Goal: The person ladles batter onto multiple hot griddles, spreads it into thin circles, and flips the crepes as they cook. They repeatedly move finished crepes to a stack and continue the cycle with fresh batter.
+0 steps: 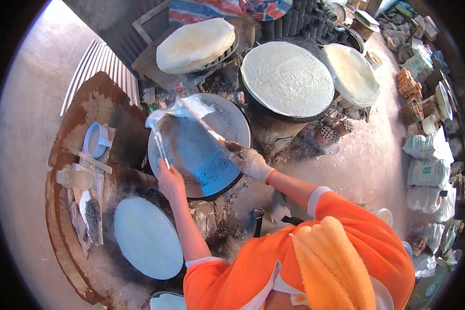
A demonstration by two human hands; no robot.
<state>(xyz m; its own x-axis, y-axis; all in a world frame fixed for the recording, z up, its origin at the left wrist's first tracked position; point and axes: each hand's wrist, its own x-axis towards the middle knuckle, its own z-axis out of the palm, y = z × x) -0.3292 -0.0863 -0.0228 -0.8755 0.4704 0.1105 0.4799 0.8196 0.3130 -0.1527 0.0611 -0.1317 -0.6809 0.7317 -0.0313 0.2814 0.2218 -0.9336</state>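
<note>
Griddle (206, 160) apparently mid-spreading with batter (199, 108): left hand (171, 181) clenches thin-handled tool (159, 142), gloved right hand (251, 162) grips stick (206, 126), next likely needing evenness.

Far end of the thin handle (160, 146) in the left hand (171, 182) is lost in white batter (195, 107); shape of any tool head cannot be told. The stick (207, 127) in the gloved right hand (252, 164) is coated pale at its far end, outline indistinct. Lower pale disc (166, 303) is cut off by the bottom edge, as is the orange garment (232, 281). Striped tarpaulin (206, 11) runs out at top. Printing on the white sacks (428, 173): too small to read.
</note>
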